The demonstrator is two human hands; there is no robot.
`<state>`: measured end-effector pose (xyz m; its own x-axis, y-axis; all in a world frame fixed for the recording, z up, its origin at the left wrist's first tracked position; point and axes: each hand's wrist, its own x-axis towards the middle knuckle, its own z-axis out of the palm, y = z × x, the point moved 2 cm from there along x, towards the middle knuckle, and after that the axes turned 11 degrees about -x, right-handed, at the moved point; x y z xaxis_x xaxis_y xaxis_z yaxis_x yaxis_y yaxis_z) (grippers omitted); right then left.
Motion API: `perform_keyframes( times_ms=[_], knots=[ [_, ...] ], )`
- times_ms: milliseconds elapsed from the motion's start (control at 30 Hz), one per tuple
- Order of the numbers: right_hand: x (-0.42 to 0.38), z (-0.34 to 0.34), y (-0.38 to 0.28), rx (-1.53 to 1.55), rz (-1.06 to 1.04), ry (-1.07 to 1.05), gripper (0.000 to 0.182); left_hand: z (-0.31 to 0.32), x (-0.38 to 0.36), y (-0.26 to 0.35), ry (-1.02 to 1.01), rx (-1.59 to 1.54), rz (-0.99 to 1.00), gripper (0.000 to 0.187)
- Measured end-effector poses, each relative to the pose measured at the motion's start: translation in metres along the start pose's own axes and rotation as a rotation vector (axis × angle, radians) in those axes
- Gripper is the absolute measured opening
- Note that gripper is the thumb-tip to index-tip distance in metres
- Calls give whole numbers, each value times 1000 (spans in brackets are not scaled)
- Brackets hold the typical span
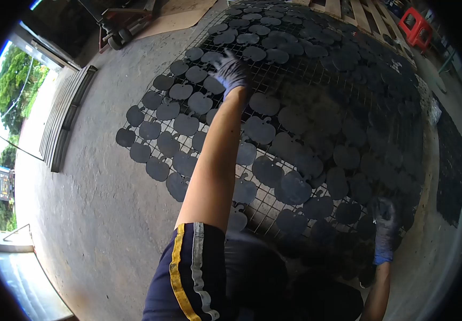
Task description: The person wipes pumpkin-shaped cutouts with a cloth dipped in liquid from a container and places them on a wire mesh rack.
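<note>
Dark, flat, pumpkin-shaped pieces (pixel 260 130) lie in rows on a wire mesh (pixel 265 206) low over the floor. My left hand (pixel 231 71), in a dirty bluish glove, reaches far out over the upper left part of the mesh. Its fingers are spread above the pieces there and nothing shows in them. At the lower right, my right hand (pixel 385 224), gloved too, is near the mesh's edge beside more dark pieces. Its fingers are bent together, and whatever may be in them is too dark to name.
A red pallet jack (pixel 121 27) stands at the upper left, wooden pallets (pixel 356 16) at the top right, near a red plastic stool (pixel 416 29). Ribbed metal sheets (pixel 65 117) lie on the concrete floor (pixel 102 214) at the left. A black mat (pixel 451 160) lies right of the mesh.
</note>
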<state>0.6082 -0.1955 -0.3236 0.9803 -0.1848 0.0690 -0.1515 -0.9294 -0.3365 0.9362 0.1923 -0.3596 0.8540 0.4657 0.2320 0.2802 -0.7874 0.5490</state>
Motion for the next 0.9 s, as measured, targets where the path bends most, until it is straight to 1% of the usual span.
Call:
perform_keyframes(
  times_ms=[33,100,167,200,233,267,300,333,367,400,433,467,533,567,600,633,667,700,733,800,833,867,900],
  knots=[
    [2,5,4,1,3,0,32,1,10,-12,-22,50,-64,57],
    [2,16,16,103,45,-6,30,-2,13,-22,-59,108,-75,77],
    [0,19,13,106,56,-28,30,8,21,-30,-180,174,-108,69],
    [-1,15,8,113,53,-56,29,12,22,-32,-170,144,-118,63],
    [-2,6,-10,160,15,-12,28,14,24,-34,-149,129,-97,56],
    [-4,4,-8,140,38,0,28,16,27,-37,-23,37,-39,45],
    [-7,6,-4,143,21,23,24,4,22,-29,56,-66,-49,36],
    [-10,6,-2,149,-2,46,21,-2,18,-22,45,-12,6,32],
    [-11,3,-4,170,21,57,21,-3,22,-20,-54,-111,32,29],
    [-13,1,-2,166,20,64,21,-1,21,-20,-9,-300,130,25],
    [-15,2,3,275,90,56,21,6,19,-25,40,-487,228,21],
    [-16,3,6,383,160,47,21,19,13,-24,110,-756,281,14],
    [-17,3,7,409,181,68,20,-17,-38,10,-467,-1385,132,14],
    [-17,4,9,433,214,85,20,-25,-55,17,-620,-1462,93,16],
    [-18,16,19,387,159,178,20,-28,-72,24,-787,-1533,49,18],
    [-16,16,16,334,113,271,20,-28,-92,32,-782,-1617,-73,19],
    [-18,7,11,287,28,255,20,-31,-106,37,-796,-1543,-65,19],
    [-16,-5,-13,242,-62,234,20,-36,-116,41,-802,-1469,-55,19],
    [-18,-6,-16,319,10,181,20,-39,-121,43,-746,-1421,-179,23],
    [-27,-18,-26,294,-10,202,19,-15,-99,24,-560,-1005,94,24],
    [-30,-22,-30,266,-41,221,18,4,-92,11,-450,-1095,219,23],
    [-33,-22,-27,268,-42,228,18,-3,-97,18,-508,-945,347,23],
    [-37,-19,-19,339,47,186,18,-8,-106,25,-561,-790,469,23]
  ],
)
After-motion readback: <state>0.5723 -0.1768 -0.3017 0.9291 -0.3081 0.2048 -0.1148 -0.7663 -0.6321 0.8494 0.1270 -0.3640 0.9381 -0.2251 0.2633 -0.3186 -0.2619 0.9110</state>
